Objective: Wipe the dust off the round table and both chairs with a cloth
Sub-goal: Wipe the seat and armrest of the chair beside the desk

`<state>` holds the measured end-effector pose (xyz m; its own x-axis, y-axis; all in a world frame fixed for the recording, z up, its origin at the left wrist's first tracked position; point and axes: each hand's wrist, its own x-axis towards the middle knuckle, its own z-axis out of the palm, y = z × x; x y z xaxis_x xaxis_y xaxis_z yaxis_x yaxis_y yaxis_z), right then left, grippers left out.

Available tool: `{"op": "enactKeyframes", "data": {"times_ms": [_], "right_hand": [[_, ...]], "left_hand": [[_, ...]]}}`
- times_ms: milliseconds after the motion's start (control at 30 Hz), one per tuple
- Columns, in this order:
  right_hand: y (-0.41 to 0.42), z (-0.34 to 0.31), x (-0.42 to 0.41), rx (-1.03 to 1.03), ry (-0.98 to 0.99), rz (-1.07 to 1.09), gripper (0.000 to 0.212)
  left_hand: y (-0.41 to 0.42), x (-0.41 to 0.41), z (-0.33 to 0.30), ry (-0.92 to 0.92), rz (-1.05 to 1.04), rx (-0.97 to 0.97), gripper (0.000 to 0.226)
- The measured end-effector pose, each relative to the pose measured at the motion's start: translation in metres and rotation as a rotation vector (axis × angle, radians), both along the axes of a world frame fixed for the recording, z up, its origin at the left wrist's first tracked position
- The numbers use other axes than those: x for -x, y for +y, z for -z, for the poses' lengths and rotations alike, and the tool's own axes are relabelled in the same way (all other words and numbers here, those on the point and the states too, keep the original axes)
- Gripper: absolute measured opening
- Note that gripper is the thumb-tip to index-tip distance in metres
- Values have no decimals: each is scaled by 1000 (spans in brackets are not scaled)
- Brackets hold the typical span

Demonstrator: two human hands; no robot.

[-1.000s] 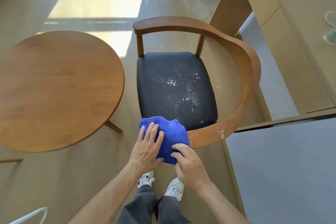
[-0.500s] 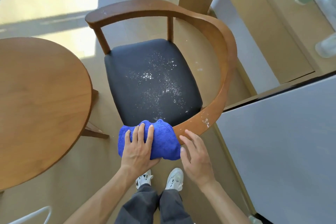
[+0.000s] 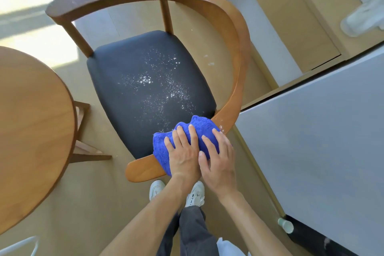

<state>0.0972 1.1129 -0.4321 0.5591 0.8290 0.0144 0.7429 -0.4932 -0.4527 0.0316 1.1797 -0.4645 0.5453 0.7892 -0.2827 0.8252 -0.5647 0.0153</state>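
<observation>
Cloth point(image 3: 182, 137) bunched on chair point(image 3: 234, 33) armrest; left hand point(image 3: 184, 155) and right hand point(image 3: 219, 161) press it, fingers extended. Dust point(image 3: 158, 89) speckles seat.

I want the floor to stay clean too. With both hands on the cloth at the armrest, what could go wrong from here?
1. The blue cloth sits on the wooden armrest beside white specks; a sweep outward would likely push them onto the floor.
2. The dark seat is dusted with white powder; a quick wipe may scatter it over the edge.
3. Both the left hand and right hand press on one armrest, which might tip the chair.
</observation>
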Motion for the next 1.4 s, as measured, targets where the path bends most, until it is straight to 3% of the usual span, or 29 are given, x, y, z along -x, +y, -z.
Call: {"op": "enactKeyframes", "data": {"times_ms": [200, 300, 433, 567, 733, 867, 1167, 1400], "right_hand": [[1, -9, -27, -18, 67, 193, 36], [6, -14, -55, -78, 284, 398, 33], [12, -17, -85, -130, 442, 446, 39], [32, 1, -80, -27, 390, 497, 50], [49, 28, -60, 190, 291, 446, 85], [56, 39, -74, 165, 312, 432, 98], [89, 42, -185, -20, 295, 97, 86], [132, 27, -248, -76, 161, -73, 72]], "left_hand": [[1, -71, 2, -33, -144, 86, 67], [7, -119, -1, -63, -221, 268, 67], [31, -155, -14, -294, -320, 481, 75], [64, -120, -8, -618, -309, 592, 42], [73, -110, 1, -655, -199, 689, 45], [79, -117, 13, -722, -207, 778, 46], [98, -201, 6, -866, -473, 782, 46], [118, -248, -2, -1111, -584, 613, 49]]}}
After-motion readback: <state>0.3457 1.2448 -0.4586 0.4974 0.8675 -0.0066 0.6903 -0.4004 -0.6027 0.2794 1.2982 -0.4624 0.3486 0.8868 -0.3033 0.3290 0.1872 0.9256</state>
